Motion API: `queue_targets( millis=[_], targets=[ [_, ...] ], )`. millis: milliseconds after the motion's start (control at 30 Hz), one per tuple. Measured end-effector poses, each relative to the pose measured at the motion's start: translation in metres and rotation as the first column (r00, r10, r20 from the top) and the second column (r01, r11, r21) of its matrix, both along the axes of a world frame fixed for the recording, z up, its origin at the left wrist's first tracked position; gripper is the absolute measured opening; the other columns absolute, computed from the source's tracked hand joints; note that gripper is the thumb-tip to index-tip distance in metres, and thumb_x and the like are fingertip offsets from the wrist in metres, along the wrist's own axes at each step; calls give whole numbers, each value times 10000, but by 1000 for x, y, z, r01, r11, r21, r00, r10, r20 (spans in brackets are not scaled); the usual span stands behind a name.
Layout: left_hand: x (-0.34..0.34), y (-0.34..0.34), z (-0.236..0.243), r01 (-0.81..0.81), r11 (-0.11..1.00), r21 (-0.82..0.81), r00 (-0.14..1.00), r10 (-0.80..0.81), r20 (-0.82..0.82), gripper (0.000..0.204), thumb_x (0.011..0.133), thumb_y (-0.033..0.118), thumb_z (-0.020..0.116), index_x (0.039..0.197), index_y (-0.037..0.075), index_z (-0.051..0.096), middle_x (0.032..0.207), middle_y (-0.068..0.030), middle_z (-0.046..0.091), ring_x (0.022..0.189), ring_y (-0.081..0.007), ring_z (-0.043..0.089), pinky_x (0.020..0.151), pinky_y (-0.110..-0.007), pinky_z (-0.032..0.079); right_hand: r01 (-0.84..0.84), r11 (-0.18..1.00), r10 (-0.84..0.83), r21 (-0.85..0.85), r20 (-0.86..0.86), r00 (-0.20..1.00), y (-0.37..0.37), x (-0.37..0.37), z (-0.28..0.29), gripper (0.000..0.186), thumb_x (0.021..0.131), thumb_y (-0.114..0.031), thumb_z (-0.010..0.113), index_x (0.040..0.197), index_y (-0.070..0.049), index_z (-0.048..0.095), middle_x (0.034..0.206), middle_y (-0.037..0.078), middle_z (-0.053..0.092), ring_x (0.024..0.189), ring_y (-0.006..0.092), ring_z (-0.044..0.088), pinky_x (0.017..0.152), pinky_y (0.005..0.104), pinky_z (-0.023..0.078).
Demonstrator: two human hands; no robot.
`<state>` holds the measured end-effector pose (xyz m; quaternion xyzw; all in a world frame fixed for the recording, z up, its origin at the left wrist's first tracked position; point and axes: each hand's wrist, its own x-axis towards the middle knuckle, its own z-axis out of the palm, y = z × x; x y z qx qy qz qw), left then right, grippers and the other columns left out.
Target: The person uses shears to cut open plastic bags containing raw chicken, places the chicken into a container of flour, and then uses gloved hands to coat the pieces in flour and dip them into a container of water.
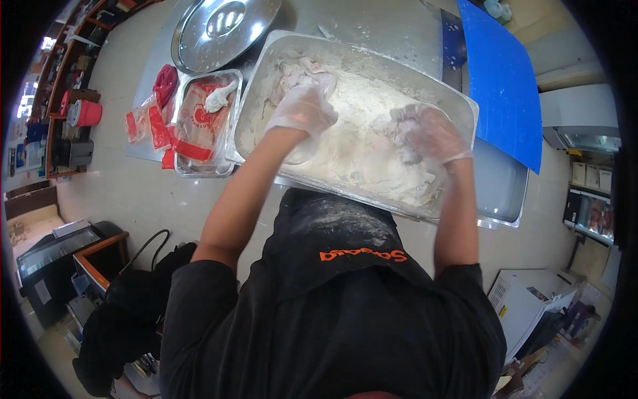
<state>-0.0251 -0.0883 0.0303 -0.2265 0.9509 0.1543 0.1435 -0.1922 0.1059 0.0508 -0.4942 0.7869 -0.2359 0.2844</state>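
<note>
Floured lump (pixel 318 72) just beyond left hand (pixel 304 112), the nearer; right hand (pixel 440 135) blurs; can't tell either grip's opening or hold.

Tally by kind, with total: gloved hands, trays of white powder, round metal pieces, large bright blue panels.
Gloved hands: 2 (left hand, right hand)
Tray of white powder: 1
Round metal piece: 1
Large bright blue panel: 1
Total: 5

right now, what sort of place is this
Probably a food shop's kitchen, judging by the deep metal tray of what looks like flour, the clear plastic gloves and the white-dusted black apron.
</note>
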Motion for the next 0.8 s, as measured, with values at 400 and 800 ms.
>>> queue_targets(
  millis=[400,800],
  targets=[
    [11,37,-21,-91,977,194,928,154,-340,229,727,154,619,900,12,669,927,-234,652,910,-373,633,812,-418,514,-208,974,146,-88,-459,876,-68,53,-40,129,687,-86,627,806,-40,604,911,211,623,936,360,588,864,440,459],
    [98,-12,57,-385,911,145,905,403,-132,564,743,387,714,1100,-40,620,1049,-231,648,989,-324,643,895,-383,489,-360,921,330,149,193,924,-159,102,24,326,785,-192,602,1076,-57,654,1103,231,638,1060,320,609,918,366,483]
  ],
)
